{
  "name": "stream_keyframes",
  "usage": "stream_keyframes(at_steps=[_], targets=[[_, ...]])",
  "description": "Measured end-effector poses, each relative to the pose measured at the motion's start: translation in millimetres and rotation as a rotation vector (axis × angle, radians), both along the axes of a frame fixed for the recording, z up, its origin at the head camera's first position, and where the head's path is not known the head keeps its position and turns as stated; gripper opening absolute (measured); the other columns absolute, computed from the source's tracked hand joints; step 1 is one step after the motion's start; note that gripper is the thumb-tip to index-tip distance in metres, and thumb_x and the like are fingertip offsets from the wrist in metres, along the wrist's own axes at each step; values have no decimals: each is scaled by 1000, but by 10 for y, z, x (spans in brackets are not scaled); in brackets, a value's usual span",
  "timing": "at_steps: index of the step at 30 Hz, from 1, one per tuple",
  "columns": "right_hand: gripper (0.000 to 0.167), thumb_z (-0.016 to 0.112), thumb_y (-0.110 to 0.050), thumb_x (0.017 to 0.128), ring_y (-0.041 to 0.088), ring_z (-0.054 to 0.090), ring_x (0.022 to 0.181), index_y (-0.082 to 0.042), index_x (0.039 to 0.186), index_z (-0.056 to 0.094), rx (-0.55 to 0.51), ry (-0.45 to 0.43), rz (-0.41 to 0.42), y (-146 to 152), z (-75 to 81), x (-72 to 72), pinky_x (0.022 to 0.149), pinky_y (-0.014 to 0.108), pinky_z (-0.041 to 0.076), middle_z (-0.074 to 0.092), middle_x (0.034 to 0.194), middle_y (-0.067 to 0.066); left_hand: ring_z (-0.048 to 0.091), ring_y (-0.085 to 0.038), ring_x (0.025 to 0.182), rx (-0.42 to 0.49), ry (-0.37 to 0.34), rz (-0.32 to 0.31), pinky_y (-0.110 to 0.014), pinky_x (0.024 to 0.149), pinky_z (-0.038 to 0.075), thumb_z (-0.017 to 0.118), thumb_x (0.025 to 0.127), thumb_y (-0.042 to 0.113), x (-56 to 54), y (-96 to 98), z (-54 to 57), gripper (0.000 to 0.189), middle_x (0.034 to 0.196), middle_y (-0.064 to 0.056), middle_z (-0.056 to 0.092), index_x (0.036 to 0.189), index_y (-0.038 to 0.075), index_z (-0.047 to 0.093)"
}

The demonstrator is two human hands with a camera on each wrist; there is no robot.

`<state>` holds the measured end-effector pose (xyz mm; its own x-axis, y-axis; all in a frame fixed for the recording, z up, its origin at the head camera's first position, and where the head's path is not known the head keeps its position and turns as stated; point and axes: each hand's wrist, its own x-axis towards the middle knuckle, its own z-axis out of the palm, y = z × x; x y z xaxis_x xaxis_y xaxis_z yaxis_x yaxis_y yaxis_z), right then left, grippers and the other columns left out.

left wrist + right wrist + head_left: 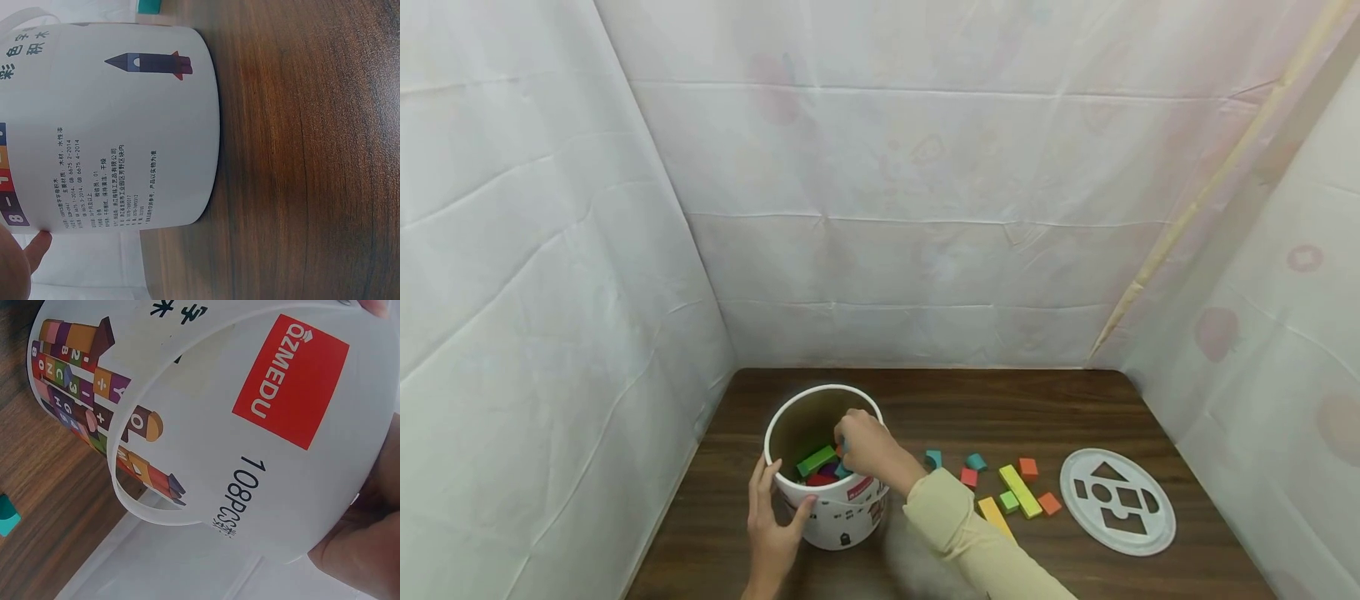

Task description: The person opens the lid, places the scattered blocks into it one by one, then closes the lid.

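Observation:
A white printed bucket (829,518) stands on the brown table with its top uncovered. My left hand (771,527) holds its near left side, thumb at the front and fingers along the rim. Reaching over the right rim, my right hand (868,446) has its fingers down inside the bucket, among coloured blocks. A green block (816,461) and a red block (822,480) show in there. Blue shows right at the right fingertips, which are mostly hidden; I cannot tell whether they hold a block. The right wrist view shows the bucket's white handle (119,456) hanging down.
Right of the bucket lie several loose blocks, among them a long yellow-green block (1020,491), an orange block (1028,468) and a red block (969,477). Farther right is a round white lid (1117,537) with cut-out shapes. White sheets (895,275) hang around the table.

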<state>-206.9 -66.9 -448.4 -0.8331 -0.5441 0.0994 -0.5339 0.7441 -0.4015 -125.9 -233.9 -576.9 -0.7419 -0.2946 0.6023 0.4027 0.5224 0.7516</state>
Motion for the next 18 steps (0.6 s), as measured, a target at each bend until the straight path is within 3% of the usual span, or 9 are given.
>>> stream_keyframes(at_steps=[8,12,18], targets=[[13,71,2,73,11,46,71,-5,84,72,-13,20,12,3,-19,6,54,18,43,55,81,0,37,-32,130,-2,6,2,-15,101,34,83,70,8,-2,-5,-51,77,149,-9,32,138,7,45],[10,70,0,76,9,47,72,-5,83,72,-75,30,41,40,-14,-1,58,17,45,56,81,0,36,-31,130,-2,3,-1,-15,101,34,83,70,8,2,-4,-54,77,149,-8,31,138,7,45],[14,68,0,78,9,51,75,-3,92,72,-165,65,75,134,125,53,63,16,48,58,86,3,37,-30,130,-2,2,4,-22,102,38,82,70,8,3,0,-23,77,149,-8,31,138,6,45]])
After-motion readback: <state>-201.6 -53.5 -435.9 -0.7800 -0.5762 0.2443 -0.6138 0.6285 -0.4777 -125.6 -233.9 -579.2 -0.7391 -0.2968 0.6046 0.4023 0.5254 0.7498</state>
